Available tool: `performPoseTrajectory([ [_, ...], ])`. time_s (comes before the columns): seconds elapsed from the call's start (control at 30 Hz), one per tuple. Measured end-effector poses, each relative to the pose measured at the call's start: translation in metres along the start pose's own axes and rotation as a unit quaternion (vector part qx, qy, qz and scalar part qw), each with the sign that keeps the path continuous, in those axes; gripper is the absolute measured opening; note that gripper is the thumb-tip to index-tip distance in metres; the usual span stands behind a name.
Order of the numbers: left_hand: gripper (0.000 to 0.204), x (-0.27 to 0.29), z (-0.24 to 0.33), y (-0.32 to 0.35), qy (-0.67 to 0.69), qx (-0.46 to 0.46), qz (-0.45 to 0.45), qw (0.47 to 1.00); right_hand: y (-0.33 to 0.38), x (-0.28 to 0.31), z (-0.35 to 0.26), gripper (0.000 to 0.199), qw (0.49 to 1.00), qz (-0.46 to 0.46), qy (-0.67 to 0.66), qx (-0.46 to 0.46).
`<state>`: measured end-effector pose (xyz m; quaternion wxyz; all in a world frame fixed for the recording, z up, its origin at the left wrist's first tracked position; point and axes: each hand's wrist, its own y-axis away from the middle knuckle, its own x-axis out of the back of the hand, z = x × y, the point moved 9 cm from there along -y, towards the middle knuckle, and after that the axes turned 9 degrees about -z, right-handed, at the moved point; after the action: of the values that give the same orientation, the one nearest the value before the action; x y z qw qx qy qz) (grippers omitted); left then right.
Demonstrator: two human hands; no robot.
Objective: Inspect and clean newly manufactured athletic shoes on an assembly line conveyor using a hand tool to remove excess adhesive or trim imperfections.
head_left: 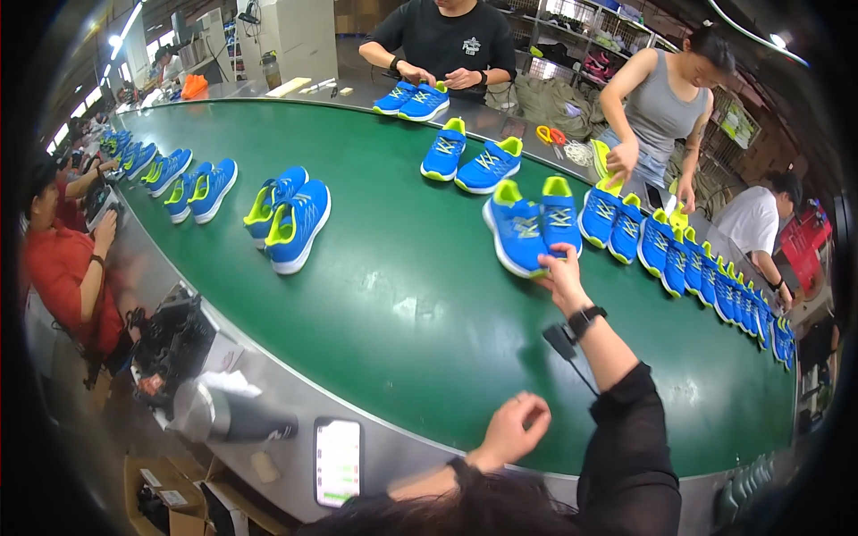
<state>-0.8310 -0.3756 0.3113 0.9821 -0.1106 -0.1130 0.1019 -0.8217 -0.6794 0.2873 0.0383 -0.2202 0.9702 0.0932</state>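
Scene: a person reaches across a long green conveyor tabletop (402, 295) lined with pairs of bright blue mesh sneakers with lime-yellow tongues.
Right hand (561, 272): stretched forward with the arm nearly straight, a black watch at the wrist; its fingers (556, 259) close on the heel end of the nearest blue sneaker (517, 234), which lies on the belt just beside its mate (560, 221).
Left hand (511, 429): held low near the metal edge of the tabletop, fingers curled loosely inward; whether it holds anything I cannot tell.
Doing it well: by my judgement, a firm pinch at the heel collar, with the wrist kept level, lets the shoe slide or lift without knocking its neighbour out of line.
Nearby: more blue pairs (697, 268) crowd the belt's right curve; a worker in a grey top (666, 107) and one in a black shirt (447, 40) handle shoes across the belt; a phone (338, 462) rests on the near rim.
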Motion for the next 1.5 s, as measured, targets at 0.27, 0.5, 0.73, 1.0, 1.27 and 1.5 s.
performPoseTrajectory([
  [0.27, 0.020, 0.098, 0.114, 0.064, -0.148, -0.082, 0.261, 0.950, 0.275, -0.043, -0.203, 0.038, 0.773, -0.135, 0.544, 0.296],
  [0.5, 0.045, 0.131, 0.133, 0.166, -0.086, 0.051, 0.111, 0.989, 0.370, -0.070, -0.167, 0.030, 0.796, -0.421, 0.411, 0.141],
  [0.73, 0.074, 0.065, 0.075, 0.222, -0.178, 0.200, 0.018, 0.963, 0.389, -0.018, -0.056, 0.038, 0.889, -0.263, 0.324, 0.190],
  [1.0, 0.064, 0.061, 0.045, 0.246, -0.081, 0.213, 0.060, 0.972, 0.496, 0.062, 0.045, 0.059, 0.959, -0.161, 0.229, -0.039],
  [1.27, 0.071, 0.062, 0.029, 0.243, 0.092, 0.299, 0.027, 0.949, 0.505, 0.043, 0.050, 0.062, 0.958, -0.089, 0.273, -0.026],
  [1.5, 0.058, 0.014, 0.046, 0.253, 0.450, 0.353, -0.049, 0.819, 0.509, 0.032, 0.074, 0.044, 0.982, -0.148, -0.070, -0.090],
])
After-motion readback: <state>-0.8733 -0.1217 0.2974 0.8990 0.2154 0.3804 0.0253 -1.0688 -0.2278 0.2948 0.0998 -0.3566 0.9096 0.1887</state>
